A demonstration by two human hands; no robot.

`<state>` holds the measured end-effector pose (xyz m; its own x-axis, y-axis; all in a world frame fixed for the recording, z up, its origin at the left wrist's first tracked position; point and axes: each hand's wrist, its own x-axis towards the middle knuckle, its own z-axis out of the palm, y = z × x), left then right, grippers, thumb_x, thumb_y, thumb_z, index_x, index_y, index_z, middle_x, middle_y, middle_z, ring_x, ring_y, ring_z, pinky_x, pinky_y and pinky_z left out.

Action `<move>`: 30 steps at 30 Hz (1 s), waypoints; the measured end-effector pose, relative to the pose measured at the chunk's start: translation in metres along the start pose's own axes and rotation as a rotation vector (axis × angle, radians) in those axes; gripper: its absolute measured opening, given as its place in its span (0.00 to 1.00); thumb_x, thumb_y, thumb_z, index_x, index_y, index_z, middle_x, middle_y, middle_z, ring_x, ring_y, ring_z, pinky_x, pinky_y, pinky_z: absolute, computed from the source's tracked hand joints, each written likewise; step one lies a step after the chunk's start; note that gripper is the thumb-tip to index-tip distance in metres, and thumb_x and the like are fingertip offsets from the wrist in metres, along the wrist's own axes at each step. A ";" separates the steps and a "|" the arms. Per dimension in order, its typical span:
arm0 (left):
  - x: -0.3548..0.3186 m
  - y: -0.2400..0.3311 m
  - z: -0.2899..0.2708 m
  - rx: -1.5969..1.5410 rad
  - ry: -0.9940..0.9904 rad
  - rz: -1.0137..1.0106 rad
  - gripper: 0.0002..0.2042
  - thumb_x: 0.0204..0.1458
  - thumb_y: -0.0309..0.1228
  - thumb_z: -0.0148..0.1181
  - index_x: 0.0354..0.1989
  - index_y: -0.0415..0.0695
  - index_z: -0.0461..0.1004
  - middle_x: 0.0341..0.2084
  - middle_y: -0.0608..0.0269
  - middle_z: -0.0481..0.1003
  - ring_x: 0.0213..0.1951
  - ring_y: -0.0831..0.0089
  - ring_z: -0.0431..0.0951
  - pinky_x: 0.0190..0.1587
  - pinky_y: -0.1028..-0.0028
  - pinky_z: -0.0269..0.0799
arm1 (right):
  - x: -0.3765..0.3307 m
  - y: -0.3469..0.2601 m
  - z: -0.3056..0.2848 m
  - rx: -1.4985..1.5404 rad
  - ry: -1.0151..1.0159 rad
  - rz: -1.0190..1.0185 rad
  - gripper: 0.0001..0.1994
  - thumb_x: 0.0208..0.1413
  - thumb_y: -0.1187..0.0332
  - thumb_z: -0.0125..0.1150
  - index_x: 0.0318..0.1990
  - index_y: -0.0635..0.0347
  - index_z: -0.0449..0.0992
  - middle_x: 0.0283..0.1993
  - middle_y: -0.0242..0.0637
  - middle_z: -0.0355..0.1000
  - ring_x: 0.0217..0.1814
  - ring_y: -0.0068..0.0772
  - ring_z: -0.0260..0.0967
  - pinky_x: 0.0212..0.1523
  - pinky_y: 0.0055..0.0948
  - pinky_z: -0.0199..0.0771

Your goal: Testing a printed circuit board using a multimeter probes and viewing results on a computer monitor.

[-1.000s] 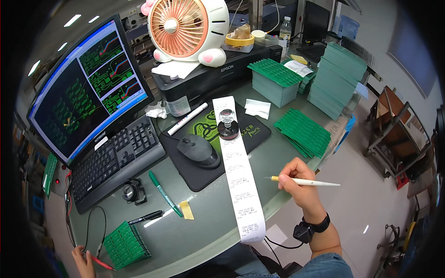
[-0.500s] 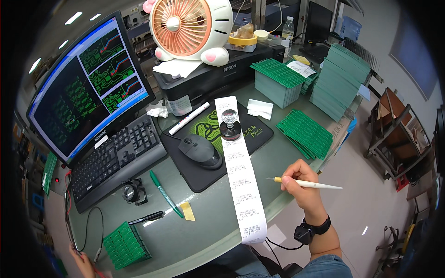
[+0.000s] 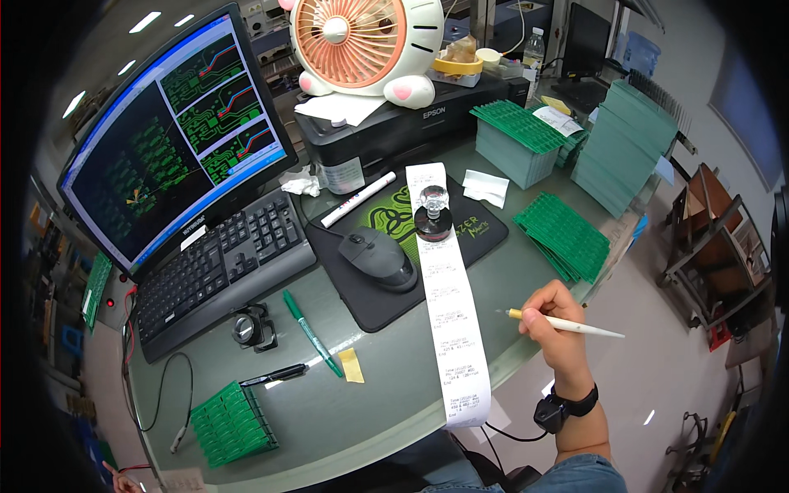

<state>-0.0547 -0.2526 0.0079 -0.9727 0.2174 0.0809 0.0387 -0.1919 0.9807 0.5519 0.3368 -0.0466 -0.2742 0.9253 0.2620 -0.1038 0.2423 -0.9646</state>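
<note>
My right hand [image 3: 560, 329] is closed around a slim white pen-like tool [image 3: 582, 328] with a gold collar and a fine grey tip. It is over the desk's front right edge, the tip pointing left toward a long printed paper strip [image 3: 457, 333] without touching it. A clear-knobbed round weight [image 3: 433, 215] sits on the strip's far part. My left hand [image 3: 125, 483] shows only in part at the lower left, beyond the desk edge, near a red wire. Its fingers are too small and dim to read. A stack of green circuit boards [image 3: 233, 426] lies nearest to it.
A keyboard [image 3: 222, 275], monitor [image 3: 177, 135] and mouse [image 3: 377, 260] occupy the left and middle. A green marker [image 3: 312, 334], black pen [image 3: 275, 375] and loupe [image 3: 253, 328] lie in front. Green boards [image 3: 565, 238] are stacked at right; a fan [image 3: 362, 49] stands on the printer [image 3: 411, 135].
The whole view has shifted, so the desk appears farther right. My left hand has dropped lower and farther left, away from the desk edge. My right hand keeps its grip on the tool.
</note>
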 end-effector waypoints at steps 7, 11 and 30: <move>-0.020 -0.019 0.101 -1.244 -0.038 -0.326 0.14 0.53 0.19 0.43 0.49 0.38 0.65 0.24 0.66 0.68 0.26 0.72 0.66 0.36 0.70 0.65 | 0.000 -0.005 0.003 -0.039 0.003 0.036 0.05 0.54 0.73 0.57 0.31 0.61 0.67 0.25 0.30 0.70 0.26 0.12 0.61 0.26 0.15 0.59; 0.007 -0.021 0.080 -1.337 0.017 -0.562 0.12 0.56 0.22 0.41 0.47 0.37 0.65 0.23 0.67 0.67 0.26 0.72 0.65 0.33 0.70 0.61 | 0.000 -0.006 0.002 -0.072 -0.002 0.045 0.05 0.55 0.73 0.57 0.31 0.61 0.66 0.24 0.30 0.69 0.25 0.13 0.61 0.26 0.15 0.59; -0.073 -0.006 0.272 -0.838 -0.119 -0.148 0.22 0.64 0.36 0.37 0.67 0.49 0.53 0.35 0.73 0.64 0.23 0.86 0.60 0.21 0.85 0.55 | -0.002 -0.007 0.001 -0.071 0.005 0.034 0.06 0.55 0.72 0.57 0.31 0.62 0.67 0.25 0.30 0.70 0.26 0.13 0.62 0.26 0.16 0.61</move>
<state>0.0785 -0.0070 0.0447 -0.9221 0.3861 0.0272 -0.3139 -0.7870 0.5312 0.5523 0.3331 -0.0406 -0.2714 0.9348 0.2292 -0.0268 0.2307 -0.9726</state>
